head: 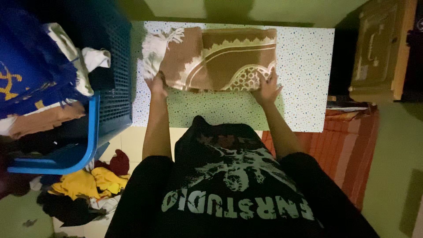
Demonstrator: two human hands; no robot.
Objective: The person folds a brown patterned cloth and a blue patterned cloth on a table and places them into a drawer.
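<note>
Here, left hand [157,84] and right hand [266,89] press flat on folded rug [220,59]; blue basket [112,66] holds clothes.

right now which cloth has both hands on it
The brown folded rug on the table, left hand and right hand on its near edge; other cloths lie untouched.

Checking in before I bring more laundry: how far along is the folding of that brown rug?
Done: the brown fringed rug lies folded over on the speckled table. In hand: the left hand presses its near left corner and the right hand lies flat on its near right edge. Left: cloths fill the blue basket, and clothes lie on the floor.
</note>
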